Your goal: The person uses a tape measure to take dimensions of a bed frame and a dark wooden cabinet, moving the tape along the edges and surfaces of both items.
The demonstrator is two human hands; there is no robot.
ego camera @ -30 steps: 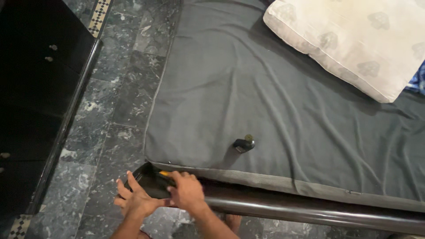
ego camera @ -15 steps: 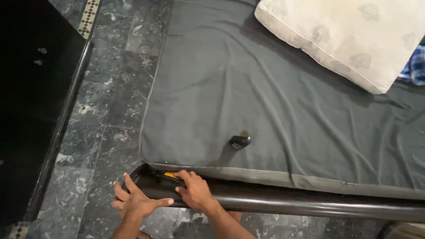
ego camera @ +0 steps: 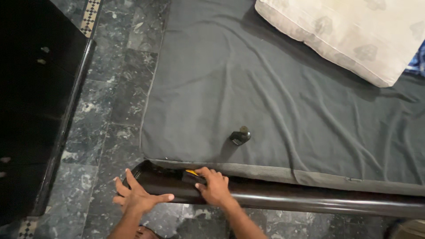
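Observation:
My left hand [ego camera: 137,197] lies flat with fingers spread against the corner of the dark glossy bed rail [ego camera: 310,201]. Resting on top of the rail further right, my right hand [ego camera: 214,186] presses a small black and yellow thing [ego camera: 191,174] into the gap between rail and mattress; what the thing is cannot be told. The mattress [ego camera: 274,97] wears a wrinkled dark grey sheet. A small black bottle-like object [ego camera: 240,136] lies on the sheet just above my right hand.
A cream patterned pillow [ego camera: 354,35] sits at the top right, with blue checked cloth [ego camera: 417,64] beside it. A black cabinet [ego camera: 31,102] stands at the left across a strip of dark marble floor [ego camera: 115,102].
My right hand slid to the right along the rail with the black and yellow thing. My left hand stayed at the corner. The view shifted slightly.

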